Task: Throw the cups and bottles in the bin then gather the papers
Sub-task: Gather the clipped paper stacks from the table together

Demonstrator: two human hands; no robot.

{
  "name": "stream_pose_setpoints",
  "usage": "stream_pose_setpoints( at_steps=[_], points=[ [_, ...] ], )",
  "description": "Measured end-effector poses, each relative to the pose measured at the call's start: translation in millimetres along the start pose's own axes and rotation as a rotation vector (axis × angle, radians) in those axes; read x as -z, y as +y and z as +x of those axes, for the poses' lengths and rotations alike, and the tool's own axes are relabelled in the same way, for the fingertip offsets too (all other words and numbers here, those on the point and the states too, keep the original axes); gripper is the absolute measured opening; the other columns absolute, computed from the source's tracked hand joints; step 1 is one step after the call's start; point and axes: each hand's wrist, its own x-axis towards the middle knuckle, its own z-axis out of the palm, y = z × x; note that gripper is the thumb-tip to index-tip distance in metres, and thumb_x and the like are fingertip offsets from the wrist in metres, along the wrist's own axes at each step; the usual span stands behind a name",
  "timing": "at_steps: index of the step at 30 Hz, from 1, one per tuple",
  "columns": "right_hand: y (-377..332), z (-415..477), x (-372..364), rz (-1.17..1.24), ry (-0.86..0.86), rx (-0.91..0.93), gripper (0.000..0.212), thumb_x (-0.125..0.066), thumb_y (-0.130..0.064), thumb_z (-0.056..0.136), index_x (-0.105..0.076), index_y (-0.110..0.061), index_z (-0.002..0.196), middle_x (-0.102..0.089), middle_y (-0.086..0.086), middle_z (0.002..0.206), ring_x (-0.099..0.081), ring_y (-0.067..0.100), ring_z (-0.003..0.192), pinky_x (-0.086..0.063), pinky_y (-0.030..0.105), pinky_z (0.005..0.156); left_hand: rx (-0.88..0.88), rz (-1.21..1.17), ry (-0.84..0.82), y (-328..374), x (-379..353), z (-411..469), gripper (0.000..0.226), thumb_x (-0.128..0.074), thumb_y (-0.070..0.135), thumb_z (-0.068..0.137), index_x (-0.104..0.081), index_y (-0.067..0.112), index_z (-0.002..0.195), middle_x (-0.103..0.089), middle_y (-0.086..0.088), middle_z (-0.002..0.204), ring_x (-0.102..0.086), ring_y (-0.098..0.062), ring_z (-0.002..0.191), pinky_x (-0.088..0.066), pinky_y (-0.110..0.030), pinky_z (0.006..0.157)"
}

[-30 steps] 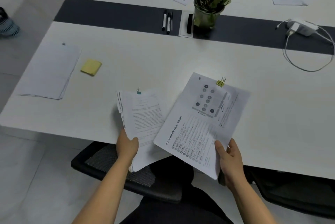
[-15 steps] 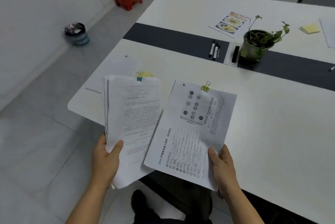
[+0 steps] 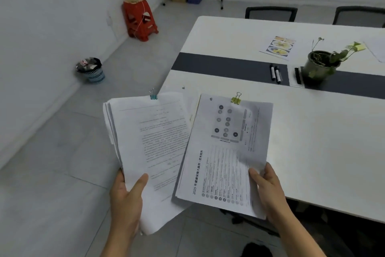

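Note:
My left hand (image 3: 126, 196) grips the bottom of a thick stack of text papers (image 3: 154, 142) fastened with a blue clip. My right hand (image 3: 268, 190) grips a second printed stack (image 3: 225, 148) with a yellow clip at its top; it overlaps the first stack's right edge. Both stacks are lifted off the white table (image 3: 312, 142), over its near left corner. Another sheet (image 3: 177, 90) lies on that corner, mostly hidden behind the stacks. A photo sheet (image 3: 278, 47) and a white paper (image 3: 377, 48) lie further back. The bin (image 3: 91, 70), full of rubbish, stands by the left wall.
A potted plant (image 3: 320, 65), two markers (image 3: 276, 73) and a black eraser (image 3: 298, 75) sit on the table's dark strip. A red stool (image 3: 138, 19) stands near the wall, boxes behind it. Two dark chairs (image 3: 270, 13) line the far side. Grey floor stretches to the left.
The view has risen and swung left, bringing the bin, stool and floor into sight. Both stacks have come up off the table with my hands and now hang over its left corner.

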Motion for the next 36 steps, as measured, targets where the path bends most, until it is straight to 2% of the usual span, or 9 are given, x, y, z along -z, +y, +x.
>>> stream_pose_setpoints(
  at_steps=[7, 10, 12, 17, 20, 25, 28, 31, 36],
  points=[
    [0, 7, -59, 0.094, 0.067, 0.007, 0.017, -0.048, -0.01, 0.102, -0.057, -0.018, 0.115, -0.076, 0.006, 0.101, -0.075, 0.025, 0.087, -0.06, 0.036, 0.068, -0.016, 0.017, -0.131, 17, 10, 85, 0.033, -0.064, -0.005, 0.089, -0.066, 0.024, 0.105, -0.076, 0.009, 0.096, -0.073, -0.012, 0.087, -0.056, -0.018, 0.065],
    [7, 30, -76, 0.146, 0.134, -0.027, 0.019, -0.049, -0.011, 0.102, -0.058, -0.018, 0.116, -0.075, 0.011, 0.106, -0.074, 0.031, 0.092, -0.058, 0.053, 0.083, -0.006, 0.024, -0.208, 19, -1, 122, 0.033, -0.063, -0.005, 0.089, -0.066, 0.023, 0.106, -0.076, 0.011, 0.095, -0.073, -0.011, 0.085, -0.056, -0.017, 0.063],
    [10, 54, -87, 0.192, 0.172, -0.071, 0.021, -0.048, -0.011, 0.103, -0.058, -0.02, 0.118, -0.075, 0.011, 0.106, -0.073, 0.033, 0.094, -0.055, 0.058, 0.087, 0.008, 0.032, -0.232, 21, -8, 151, 0.033, -0.062, -0.005, 0.09, -0.065, 0.023, 0.107, -0.077, 0.01, 0.095, -0.073, -0.011, 0.085, -0.056, -0.018, 0.063],
    [2, 105, -118, 0.322, 0.28, -0.122, 0.024, -0.046, -0.01, 0.103, -0.055, -0.017, 0.124, -0.07, 0.01, 0.115, -0.07, 0.029, 0.1, -0.054, 0.047, 0.085, 0.113, 0.082, -0.25, 33, -16, 235, 0.034, -0.064, -0.001, 0.09, -0.065, 0.019, 0.117, -0.075, 0.001, 0.107, -0.072, -0.021, 0.096, -0.058, -0.033, 0.076],
    [-15, 132, -134, 0.387, 0.324, -0.125, 0.027, -0.044, -0.005, 0.103, -0.053, -0.011, 0.128, -0.069, 0.01, 0.117, -0.068, 0.028, 0.104, -0.052, 0.04, 0.084, 0.177, 0.084, -0.287, 44, -31, 294, 0.035, -0.065, -0.003, 0.089, -0.065, 0.015, 0.12, -0.074, -0.004, 0.11, -0.071, -0.025, 0.097, -0.06, -0.032, 0.073],
    [-20, 153, -144, 0.376, 0.447, -0.168, 0.024, -0.047, -0.008, 0.102, -0.056, -0.017, 0.123, -0.07, 0.009, 0.12, -0.068, 0.029, 0.107, -0.05, 0.048, 0.094, 0.339, 0.133, -0.439, 31, -72, 367, 0.038, -0.062, -0.007, 0.089, -0.063, 0.013, 0.122, -0.073, -0.007, 0.114, -0.07, -0.029, 0.101, -0.058, -0.04, 0.082],
    [-22, 154, -149, 0.356, 0.518, -0.195, 0.023, -0.046, -0.008, 0.103, -0.053, -0.015, 0.123, -0.07, 0.007, 0.116, -0.068, 0.027, 0.101, -0.052, 0.044, 0.086, 0.43, 0.18, -0.53, 2, -102, 400, 0.037, -0.058, -0.011, 0.089, -0.062, 0.006, 0.122, -0.072, -0.012, 0.113, -0.07, -0.032, 0.101, -0.059, -0.04, 0.079],
    [-21, 151, -156, 0.354, 0.601, -0.204, 0.024, -0.045, -0.01, 0.104, -0.051, -0.014, 0.127, -0.068, 0.003, 0.112, -0.066, 0.024, 0.1, -0.051, 0.038, 0.079, 0.511, 0.203, -0.629, -32, -125, 427, 0.04, -0.059, -0.009, 0.09, -0.059, 0.007, 0.127, -0.071, -0.013, 0.118, -0.069, -0.033, 0.105, -0.058, -0.044, 0.083],
    [-7, 150, -190, 0.396, 0.711, -0.264, 0.022, -0.044, -0.006, 0.103, -0.053, -0.009, 0.124, -0.069, 0.011, 0.118, -0.067, 0.029, 0.105, -0.051, 0.046, 0.092, 0.494, 0.39, -0.657, -79, -143, 464, 0.039, -0.065, -0.004, 0.088, -0.056, 0.01, 0.123, -0.068, -0.008, 0.117, -0.067, -0.026, 0.101, -0.057, -0.036, 0.079]
  ],
)
